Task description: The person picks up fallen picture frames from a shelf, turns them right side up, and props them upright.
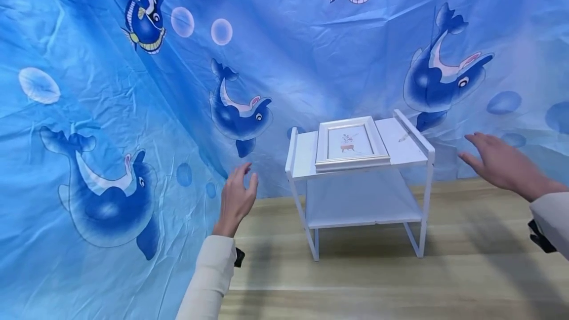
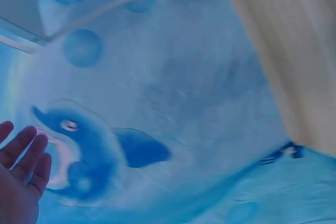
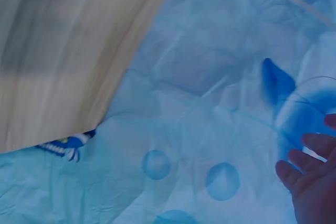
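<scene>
A silver-white picture frame (image 1: 384, 156) lies flat on the top shelf of a small white side table (image 1: 402, 140). Its picture shows a plant in a reddish pot. My left hand (image 1: 237, 196) hangs in the air to the left of the table, fingers loosely extended and holding nothing. Off to the right of the table, my right hand (image 1: 504, 164) is raised with its fingers stretched and its palm bare. The left wrist view shows the left hand (image 2: 23, 174) with spread fingers; in the right wrist view the right hand (image 3: 315, 177) is likewise unfolded.
Behind and to the left hangs a blue curtain (image 1: 311, 63) printed with dolphins, fish and bubbles. The table has raised side rails and a lower shelf (image 1: 360, 201). Underneath is a light wood-look floor (image 1: 355, 285).
</scene>
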The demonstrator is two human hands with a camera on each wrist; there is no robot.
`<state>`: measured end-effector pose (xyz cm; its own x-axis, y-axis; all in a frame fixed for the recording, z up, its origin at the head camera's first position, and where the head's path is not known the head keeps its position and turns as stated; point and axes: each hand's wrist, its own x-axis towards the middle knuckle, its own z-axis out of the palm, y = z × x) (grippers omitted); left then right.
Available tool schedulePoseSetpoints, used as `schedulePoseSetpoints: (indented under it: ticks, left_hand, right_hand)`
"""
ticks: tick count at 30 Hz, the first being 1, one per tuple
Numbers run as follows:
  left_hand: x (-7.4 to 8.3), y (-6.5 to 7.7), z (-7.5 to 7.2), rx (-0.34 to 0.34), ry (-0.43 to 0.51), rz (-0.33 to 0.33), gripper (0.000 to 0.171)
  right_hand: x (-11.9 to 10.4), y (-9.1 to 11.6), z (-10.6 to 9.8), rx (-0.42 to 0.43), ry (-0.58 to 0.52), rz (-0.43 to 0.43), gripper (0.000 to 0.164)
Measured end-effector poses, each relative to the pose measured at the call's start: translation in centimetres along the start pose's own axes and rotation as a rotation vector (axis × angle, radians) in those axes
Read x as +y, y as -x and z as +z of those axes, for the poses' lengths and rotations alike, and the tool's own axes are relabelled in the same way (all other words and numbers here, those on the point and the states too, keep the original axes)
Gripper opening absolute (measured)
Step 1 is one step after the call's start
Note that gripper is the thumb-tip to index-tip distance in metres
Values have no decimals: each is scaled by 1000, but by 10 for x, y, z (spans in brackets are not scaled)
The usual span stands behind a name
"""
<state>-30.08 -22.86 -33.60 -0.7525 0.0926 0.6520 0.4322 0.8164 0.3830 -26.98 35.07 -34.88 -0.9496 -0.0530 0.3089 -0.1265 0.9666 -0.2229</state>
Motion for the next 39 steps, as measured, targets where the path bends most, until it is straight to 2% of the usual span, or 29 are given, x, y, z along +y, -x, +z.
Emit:
schedulePoseSetpoints:
  ticks: [3,7,11,17,23,27,32,39]
  left_hand:
    - [17,-12,-7,27,29,29,42]
    - [40,-25,-13,0,78,22,48]
    - [67,-38,-16,-57,140,-24,54]
    - [107,-56,-17,-129,246,-117,58]
    - [138,-68,-13,-259,269,-206,61]
    - [152,-74,-8,-323,269,-231,62]
    - [160,-77,2,-392,257,-257,63]
    - [166,-77,11,-514,181,-231,60]
  right_hand:
    - [-10,-7,-15,5,-52,27,76]
    - [-23,-11,-31,-23,-138,61,80]
    - [-39,-14,-43,-19,-219,67,79]
    - [-78,-25,-63,6,-327,30,79]
    - [-113,-33,-76,-7,-365,-6,78]
    - [-132,-38,-78,-36,-365,-38,77]
    - [-154,-43,-78,-78,-382,-62,76]
    - [-173,-52,-74,-108,-369,-107,63]
